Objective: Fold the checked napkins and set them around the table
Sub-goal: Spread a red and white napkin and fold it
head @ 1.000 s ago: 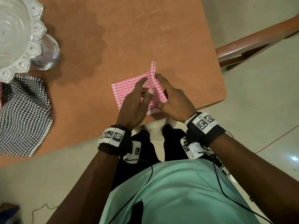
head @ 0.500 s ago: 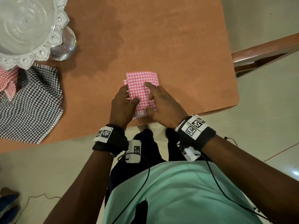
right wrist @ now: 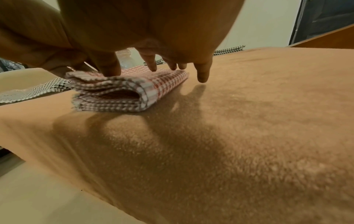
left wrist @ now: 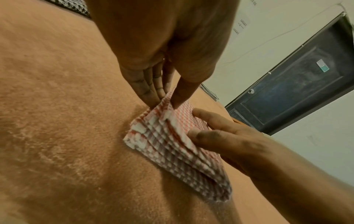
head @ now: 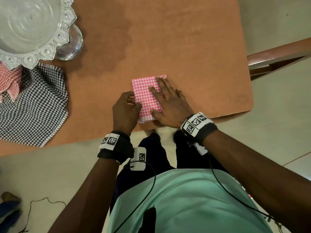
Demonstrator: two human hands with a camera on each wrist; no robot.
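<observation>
The pink napkin (head: 146, 96), folded small, lies near the table's (head: 168, 39) front edge, its long axis running away from the person, directly between the hands. The right hand (head: 170, 105) lies flat across its right half, fingers straight, pressing; the left hand (head: 125, 109) pinches its left edge between thumb and fingers. Both are equally near. The brown tabletop has free space to the right; a black napkin (head: 32, 105) and glass stand (head: 30, 29) sit at left.

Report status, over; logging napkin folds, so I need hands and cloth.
Left hand pinches pink napkin edge. Right hand flat, pressing it on table. Folded. Nothing in the way.
</observation>
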